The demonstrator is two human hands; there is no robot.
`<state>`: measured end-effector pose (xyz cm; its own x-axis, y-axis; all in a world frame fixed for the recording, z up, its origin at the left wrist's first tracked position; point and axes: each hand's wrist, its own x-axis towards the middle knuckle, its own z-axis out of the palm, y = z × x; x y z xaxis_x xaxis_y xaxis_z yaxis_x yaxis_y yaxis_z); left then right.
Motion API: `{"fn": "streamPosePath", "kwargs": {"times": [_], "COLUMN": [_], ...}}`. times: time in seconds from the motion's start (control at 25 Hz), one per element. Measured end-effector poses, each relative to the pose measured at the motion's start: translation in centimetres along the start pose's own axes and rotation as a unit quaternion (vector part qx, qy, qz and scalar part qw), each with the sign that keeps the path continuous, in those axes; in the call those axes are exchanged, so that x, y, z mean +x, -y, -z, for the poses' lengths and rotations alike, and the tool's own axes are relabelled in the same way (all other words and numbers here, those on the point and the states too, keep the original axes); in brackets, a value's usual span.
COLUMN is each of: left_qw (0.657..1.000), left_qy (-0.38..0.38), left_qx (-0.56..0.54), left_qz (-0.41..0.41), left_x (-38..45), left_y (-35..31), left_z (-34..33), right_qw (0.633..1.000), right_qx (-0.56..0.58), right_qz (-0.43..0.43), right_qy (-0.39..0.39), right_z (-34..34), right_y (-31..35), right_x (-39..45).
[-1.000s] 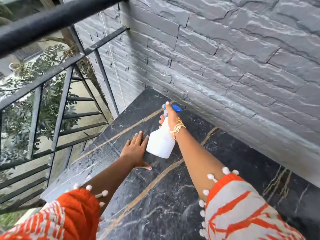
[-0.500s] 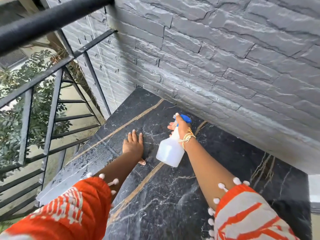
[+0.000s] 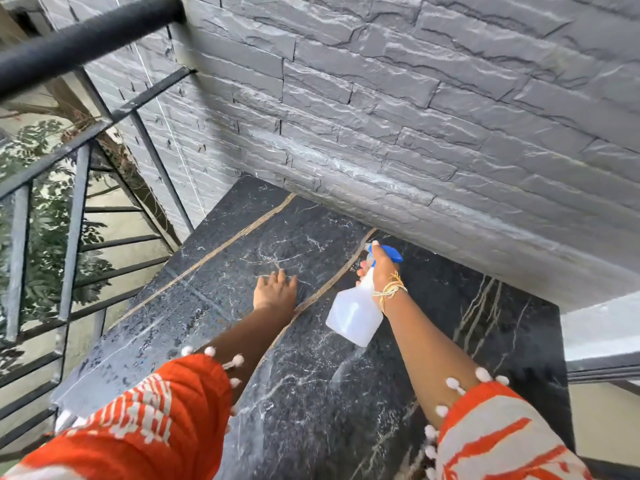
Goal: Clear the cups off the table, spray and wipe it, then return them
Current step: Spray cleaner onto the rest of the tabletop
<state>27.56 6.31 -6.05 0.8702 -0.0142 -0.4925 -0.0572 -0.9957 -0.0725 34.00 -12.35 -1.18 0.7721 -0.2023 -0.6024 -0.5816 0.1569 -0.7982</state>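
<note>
Against the grey rough-cut stone wall (image 3: 398, 109), the black marble-topped desk (image 3: 311, 386) with its tan seams carried no cups that I could see; they lay somewhere out of view. The spraying step looked to be the one in hand. The person's right hand (image 3: 380, 268) had its grip wrapped round the neck of a translucent white plastic spray bottle (image 3: 355, 315) with a blue trigger head, held above the desk with the nozzle aimed toward the wall side. Whether a finger was pressing the trigger I could not tell. The left hand (image 3: 275, 289) lay flat on the marble just beside the bottle, fingers straight, its grip holding nothing. Pale wet-looking patches showed along the desk's edge near the dark metal railing (image 3: 74, 237). No cloth was visible anywhere. My guess was that the next move would call for covering the dry-looking stretch by the wall, then finding something to wipe with.
</note>
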Motion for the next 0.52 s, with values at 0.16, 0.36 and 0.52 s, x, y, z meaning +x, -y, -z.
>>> {"fn": "streamPosePath", "kwargs": {"times": [0.16, 0.36, 0.52], "left_qw": [0.999, 0.986, 0.988], "left_qy": [-0.010, 0.070, 0.076], "left_qx": [-0.037, -0.141, -0.107], "left_qz": [-0.031, -0.063, -0.078], "left_x": [-1.3, -2.3, -3.1], "left_y": [-1.3, -2.5, -2.3], "left_z": [-0.9, -2.1, -2.6], "right_qw": [1.000, 0.994, 0.989], "right_qx": [0.010, 0.048, 0.065], "right_qz": [-0.007, 0.009, -0.001], "right_qy": [-0.012, -0.099, -0.134], "right_z": [4.0, 6.7, 9.8], "right_y": [-0.3, -1.0, -2.1], "right_x": [-0.4, -1.4, -1.3]}}
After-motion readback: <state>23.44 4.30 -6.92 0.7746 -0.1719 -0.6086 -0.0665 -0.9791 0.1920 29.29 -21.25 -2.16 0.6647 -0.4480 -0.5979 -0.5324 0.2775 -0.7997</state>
